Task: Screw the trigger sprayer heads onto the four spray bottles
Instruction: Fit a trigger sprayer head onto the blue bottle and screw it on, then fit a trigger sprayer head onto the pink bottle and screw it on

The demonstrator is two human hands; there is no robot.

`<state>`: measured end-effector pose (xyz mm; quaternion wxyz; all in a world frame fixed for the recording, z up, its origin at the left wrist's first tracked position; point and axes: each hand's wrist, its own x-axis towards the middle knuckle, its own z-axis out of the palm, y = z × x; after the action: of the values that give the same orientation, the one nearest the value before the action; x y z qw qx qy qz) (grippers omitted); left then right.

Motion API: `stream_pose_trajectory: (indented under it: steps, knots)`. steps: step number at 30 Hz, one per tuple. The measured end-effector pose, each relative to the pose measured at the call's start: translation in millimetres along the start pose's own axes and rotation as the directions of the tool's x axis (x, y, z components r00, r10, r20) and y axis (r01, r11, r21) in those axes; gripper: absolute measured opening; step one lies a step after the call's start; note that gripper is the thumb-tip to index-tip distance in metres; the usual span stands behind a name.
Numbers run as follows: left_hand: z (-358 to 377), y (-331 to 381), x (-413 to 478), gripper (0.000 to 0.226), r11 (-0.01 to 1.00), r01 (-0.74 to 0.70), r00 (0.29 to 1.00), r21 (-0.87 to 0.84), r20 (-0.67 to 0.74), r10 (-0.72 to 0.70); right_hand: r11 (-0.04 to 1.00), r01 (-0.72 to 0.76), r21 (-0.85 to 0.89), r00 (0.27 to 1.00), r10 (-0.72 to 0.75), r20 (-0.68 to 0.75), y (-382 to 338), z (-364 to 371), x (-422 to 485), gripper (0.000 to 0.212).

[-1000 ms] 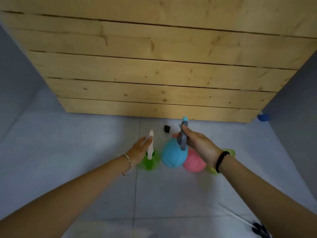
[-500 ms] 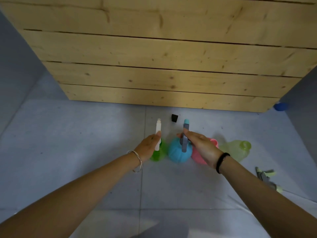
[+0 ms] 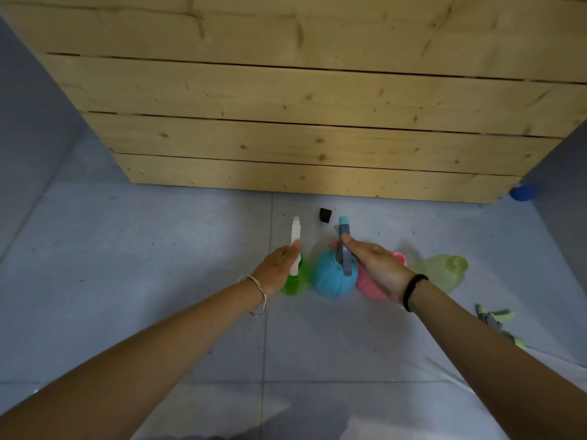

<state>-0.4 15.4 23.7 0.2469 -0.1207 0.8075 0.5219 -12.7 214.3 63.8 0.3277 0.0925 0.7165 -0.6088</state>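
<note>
Several spray bottles stand in a row on the grey floor. A green bottle (image 3: 294,282) carries a white sprayer head (image 3: 296,246), and my left hand (image 3: 279,268) grips that head. Beside it the round blue bottle (image 3: 332,281) has a grey sprayer head (image 3: 345,249) with a blue nozzle; my right hand (image 3: 378,268) holds that head. A pink bottle (image 3: 368,285) with an open neck sits partly hidden behind my right hand. To its right lies a pale yellow-green bottle (image 3: 440,271), its neck bare. A loose yellow-green sprayer head (image 3: 495,323) lies on the floor at the right.
A wooden plank crate (image 3: 301,122) fills the space just behind the bottles. A small black piece (image 3: 325,215) lies on the floor between the two nozzles. A blue object (image 3: 521,192) sits by the crate's right corner. Grey walls close both sides.
The view has tilted down and the bottles sit lower in frame. My hands lowered the green and blue bottles to the floor; the yellow-green bottle and loose head came into view.
</note>
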Motion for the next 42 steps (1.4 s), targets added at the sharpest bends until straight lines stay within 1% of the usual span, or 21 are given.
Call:
stream_pose_trajectory:
  steps: [4,7,9,11,12,13,14,16,17,19,22,24,26,28,30,33,35,37,39,40,42]
  knots:
    - [0.8,2.7,-1.7,0.041,1.000,0.005,1.000,-0.005,-0.001,-0.005,0.999,-0.008,0.045,1.000,0.008,-0.001,0.9,1.4,2.0,0.041]
    - [-0.6,2.5,-1.9,0.047,1.000,0.013,1.000,0.017,0.000,-0.013,0.995,-0.025,0.096,0.999,0.027,-0.019,0.8,-1.1,2.5,0.037]
    - [-3.7,2.4,-2.6,0.060,0.999,0.004,1.000,0.033,-0.003,-0.004,0.992,-0.023,0.128,1.000,0.025,-0.012,-3.5,-6.0,-3.3,0.031]
    - [-8.0,6.1,-4.2,0.077,0.999,0.004,0.999,0.038,-0.042,-0.003,0.994,0.007,0.110,1.000,-0.004,-0.026,-8.4,-17.0,-11.5,0.028]
    - [-9.7,9.9,-5.5,0.079,1.000,-0.018,0.997,0.019,-0.079,0.019,0.997,0.034,0.071,0.998,-0.030,-0.061,-10.9,-23.2,-16.1,0.028]
    - [-11.4,15.2,-7.0,0.076,0.998,-0.060,0.990,-0.002,-0.130,0.059,0.997,0.071,0.013,0.991,-0.069,-0.110,-12.4,-30.3,-19.9,0.027]
    - [-12.7,20.8,-7.8,0.071,0.994,-0.106,0.976,-0.014,-0.191,0.102,0.992,0.119,-0.043,0.978,-0.124,-0.168,-12.1,-37.4,-23.4,0.024]
    - [-13.8,34.0,-10.1,0.064,0.977,-0.214,0.935,-0.004,-0.289,0.204,0.972,0.218,-0.087,0.936,-0.234,-0.263,-5.9,-51.4,-26.9,0.017]
    - [-13.0,40.6,-12.2,0.063,0.961,-0.277,0.911,0.012,-0.315,0.266,0.962,0.250,-0.108,0.916,-0.272,-0.296,-0.1,-57.0,-27.1,0.020]
    - [-9.6,54.2,-15.7,0.060,0.920,-0.387,0.862,0.067,-0.327,0.387,0.949,0.253,-0.188,0.899,-0.303,-0.317,12.2,-64.1,-26.7,0.029]
    - [-5.8,71.2,-17.5,0.055,0.870,-0.468,0.829,0.158,-0.264,0.494,0.930,0.225,-0.291,0.911,-0.307,-0.277,31.4,-68.6,-22.3,0.031]
    - [-3.5,79.9,-16.3,0.052,0.847,-0.496,0.819,0.191,-0.220,0.530,0.939,0.238,-0.249,0.904,-0.308,-0.297,38.9,-69.4,-19.2,0.028]
    - [0.8,85.6,-15.2,0.050,0.841,-0.504,0.816,0.200,-0.208,0.539,0.948,0.261,-0.184,0.888,-0.310,-0.340,42.8,-69.1,-16.0,0.028]
    - [6.7,89.7,-15.7,0.047,0.836,-0.505,0.814,0.216,-0.203,0.544,0.945,0.263,-0.194,0.879,-0.318,-0.357,45.6,-65.9,-14.2,0.030]
    - [10.9,92.7,-15.7,0.040,0.825,-0.523,0.804,0.215,-0.197,0.561,0.921,0.273,-0.278,0.862,-0.363,-0.355,45.6,-61.3,-14.3,0.028]
    - [17.2,100.8,-16.6,0.031,0.803,-0.555,0.788,0.217,-0.172,0.592,0.855,0.271,-0.443,0.823,-0.444,-0.355,35.6,-65.1,-27.8,0.023]
    - [25.5,107.3,-17.0,0.027,0.797,-0.573,0.789,0.191,-0.133,0.600,0.829,0.298,-0.473,0.787,-0.494,-0.370,22.0,-76.0,-43.6,0.023]
    - [39.1,115.3,-18.1,0.023,0.800,-0.581,0.802,0.151,-0.060,0.594,0.826,0.369,-0.427,0.753,-0.535,-0.383,9.6,-89.0,-63.5,0.022]
    - [57.0,123.7,-18.5,0.025,0.805,-0.577,0.816,0.141,0.071,0.573,0.829,0.424,-0.365,0.729,-0.551,-0.407,2.1,-100.7,-85.0,0.023]
    - [66.5,127.6,-18.4,0.031,0.801,-0.576,0.817,0.162,0.164,0.553,0.828,0.444,-0.342,0.717,-0.558,-0.418,0.5,-106.2,-94.6,0.023]
    - [88.8,134.0,-19.1,0.055,0.786,-0.586,0.793,0.198,0.341,0.505,0.829,0.464,-0.310,0.699,-0.558,-0.446,1.4,-117.1,-112.9,0.024]
